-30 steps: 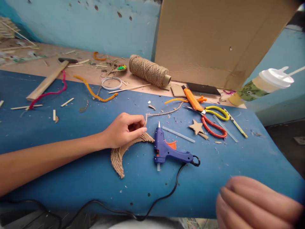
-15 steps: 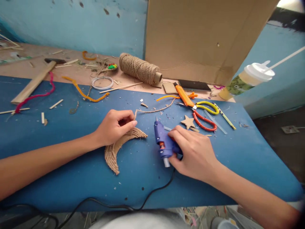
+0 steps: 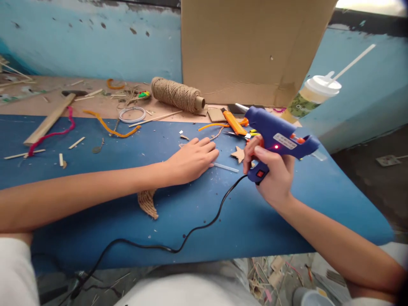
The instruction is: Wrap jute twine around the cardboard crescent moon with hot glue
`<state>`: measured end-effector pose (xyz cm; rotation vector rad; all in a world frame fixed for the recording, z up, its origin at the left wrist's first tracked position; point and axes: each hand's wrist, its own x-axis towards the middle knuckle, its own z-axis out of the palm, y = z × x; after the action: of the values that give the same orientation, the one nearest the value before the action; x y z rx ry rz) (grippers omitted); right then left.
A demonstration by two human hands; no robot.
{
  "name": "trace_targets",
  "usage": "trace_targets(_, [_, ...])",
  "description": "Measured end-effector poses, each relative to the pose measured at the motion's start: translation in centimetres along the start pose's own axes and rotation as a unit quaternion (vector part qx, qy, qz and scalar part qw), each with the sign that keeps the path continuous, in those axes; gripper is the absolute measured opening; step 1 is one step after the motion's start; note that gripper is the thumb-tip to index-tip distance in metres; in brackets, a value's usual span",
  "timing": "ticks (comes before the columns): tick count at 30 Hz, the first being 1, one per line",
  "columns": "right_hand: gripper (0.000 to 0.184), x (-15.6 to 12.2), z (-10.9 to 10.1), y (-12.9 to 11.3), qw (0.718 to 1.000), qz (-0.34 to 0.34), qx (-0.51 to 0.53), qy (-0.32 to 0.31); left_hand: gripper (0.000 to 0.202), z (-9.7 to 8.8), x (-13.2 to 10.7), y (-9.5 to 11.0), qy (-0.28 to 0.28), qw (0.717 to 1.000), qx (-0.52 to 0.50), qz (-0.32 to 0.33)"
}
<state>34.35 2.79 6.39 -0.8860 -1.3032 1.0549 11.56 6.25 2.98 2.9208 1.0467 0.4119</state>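
My right hand [image 3: 271, 172] grips a blue hot glue gun [image 3: 276, 136] by its handle and holds it up off the blue table [image 3: 95, 170], nozzle pointing left; a red light glows on its side. Its black cord [image 3: 178, 244] trails down over the table's front edge. My left hand [image 3: 191, 160] lies flat with fingers stretched toward a clear glue stick [image 3: 225, 167]. A twine-wrapped crescent [image 3: 147, 203] pokes out from under my left forearm. A cardboard star [image 3: 238, 154] lies just left of my right hand.
A spool of jute twine [image 3: 175, 94], an orange cutter [image 3: 233, 121] and scissors lie at the back. A cardboard sheet [image 3: 248, 46] leans on the wall. A lidded cup with a straw [image 3: 310, 100] stands at right. Pipe cleaners, a wooden stick [image 3: 47, 121] and scraps litter the left.
My right hand has lifted the glue gun off the table and raised it to the right. My left hand let go of the crescent, opened, and slid right toward the glue stick.
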Motion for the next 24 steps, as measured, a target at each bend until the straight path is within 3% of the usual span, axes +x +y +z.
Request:
trace_targets(3, [0.029, -0.7, 0.1, 0.1, 0.998, 0.025, 0.030, -0.040, 0.013, -0.4, 0.3, -0.5, 0.011, 1.000, -0.002, -0.011])
trace_targets(6, [0.024, -1.7, 0.2, 0.4, 0.996, 0.039, 0.029, -0.076, 0.012, -2.7, -1.7, -1.9, 0.044, 0.998, -0.015, -0.048])
trace_targets(9, [0.022, -2.6, 0.4, 0.7, 0.992, 0.050, 0.014, -0.114, 0.017, -5.4, -5.2, -4.5, 0.084, 0.990, -0.029, -0.113])
trace_targets(11, [0.023, -2.9, 0.6, 0.9, 0.989, 0.061, 0.003, -0.131, 0.031, -6.6, -8.0, -6.8, 0.107, 0.981, -0.027, -0.159])
trace_targets(15, [0.028, -2.8, 0.9, 1.4, 0.986, 0.096, -0.009, -0.136, 0.066, -7.2, -13.7, -11.4, 0.109, 0.969, -0.009, -0.224])
trace_targets(18, [0.027, -2.1, 0.9, 1.8, 0.988, 0.112, 0.022, -0.105, 0.061, -7.2, -16.2, -13.3, 0.078, 0.969, -0.008, -0.235])
trace_targets(21, [0.017, -1.4, 0.8, 1.6, 0.992, 0.083, 0.065, -0.075, 0.056, -7.4, -14.9, -13.2, 0.082, 0.974, -0.002, -0.213])
trace_targets(24, [0.011, -1.0, 0.7, 0.6, 0.992, 0.042, 0.096, -0.063, 0.041, -7.0, -9.4, -11.0, 0.078, 0.985, -0.005, -0.155])
